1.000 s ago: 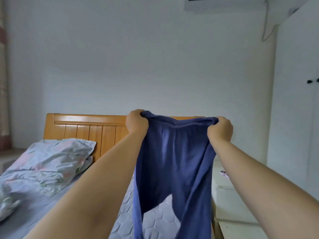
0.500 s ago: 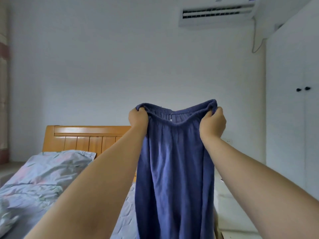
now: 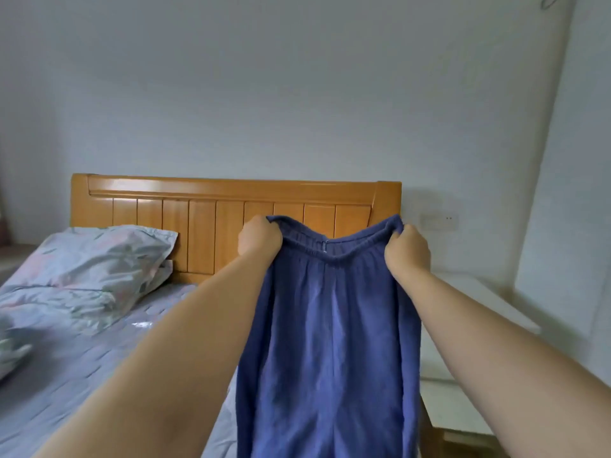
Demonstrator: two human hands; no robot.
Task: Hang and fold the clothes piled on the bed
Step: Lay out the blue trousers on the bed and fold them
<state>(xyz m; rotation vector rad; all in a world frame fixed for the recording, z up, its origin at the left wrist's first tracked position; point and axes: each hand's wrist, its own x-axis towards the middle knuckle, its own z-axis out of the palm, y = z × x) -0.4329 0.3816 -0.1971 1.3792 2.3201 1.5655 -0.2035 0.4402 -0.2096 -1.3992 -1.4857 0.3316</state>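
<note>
Above the right side of the bed [image 3: 99, 368], in front of the wooden headboard [image 3: 205, 206], I have the blue trousers [image 3: 330, 342] held up in the air by their elastic waistband [image 3: 334, 249]. My left hand [image 3: 259, 241] is bunched round the left end of the waistband, fingers curled over the cloth, and my right hand [image 3: 408, 256] is bunched round the right end in the same way. Between the two fists the band sags in a shallow curve, so I judge it is slack rather than stretched. The legs hang straight down out of the bottom of the view; I cannot see the hems.

By the way it drapes in soft vertical folds, I take the cloth to be light, limp and a little fuzzy, not slippery. It will hold no shape of its own and will follow whatever pulls on it. The gathered waistband is the thickest, firmest part, and so the best place to take hold; a grip lower down on the single layer would only bunch it. To fold it, I expect I will need the waistband drawn taut and the two legs laid one on the other on the mattress.

A patterned pillow [image 3: 99, 256] and rumpled bedding lie at the left, well apart from the trousers.
</note>
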